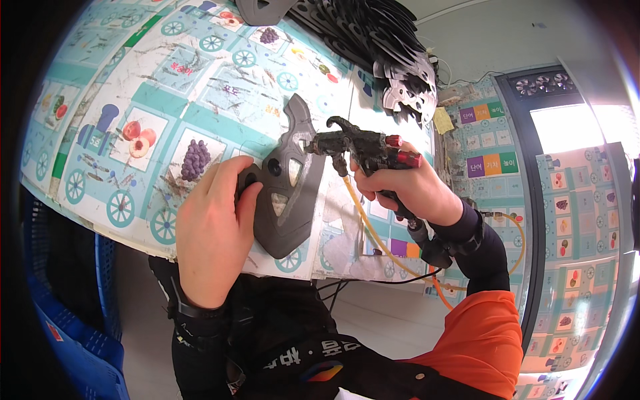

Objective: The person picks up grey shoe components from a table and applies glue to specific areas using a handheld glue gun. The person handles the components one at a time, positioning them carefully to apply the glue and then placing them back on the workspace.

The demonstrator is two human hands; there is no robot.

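We see a dark grey cut-out plate point(301, 219) at the middle of the view, over the patterned bench point(155, 95); its long axis runs from about 12 o'clock to 6 o'clock, and we cannot tell whether its underside touches the bench; the left hand point(217, 230), at 8 o'clock, pinches the plate's 9 o'clock lobe between thumb and forefinger; the right hand point(420, 185), at 3 o'clock, wraps the handle of a spray gun point(363, 143) whose nozzle faces 9 o'clock, close to the plate; we cannot tell whether the trigger is pressed; a yellow hose point(364, 217) drops from the gun toward 5 o'clock; similar dark parts form a pile point(353, 33) at 12 to 1 o'clock. We judge the plate light, stiff and rather smooth, so slippery if wet; its narrow arms may flex; we would hold it by the lobe or outer rim, leaving its face untouched.
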